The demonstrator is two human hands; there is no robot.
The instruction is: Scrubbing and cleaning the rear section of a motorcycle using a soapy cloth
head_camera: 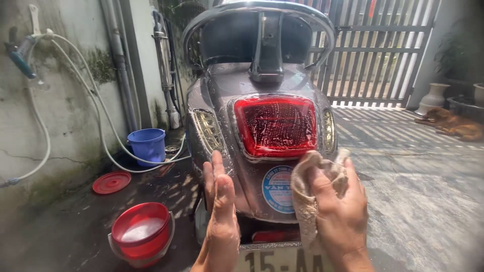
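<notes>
A red bucket [141, 235] stands on wet concrete [423, 191] as the open left hand [221, 211] rests flat on a soapy scooter [257, 121]; the right hand [339, 206] grips a cloth [307, 189] below its tail light [276, 126], in a gated yard.

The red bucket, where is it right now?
In the head view, the red bucket sits on the ground at lower left, left of the left hand and the scooter, below the red lid.
</notes>
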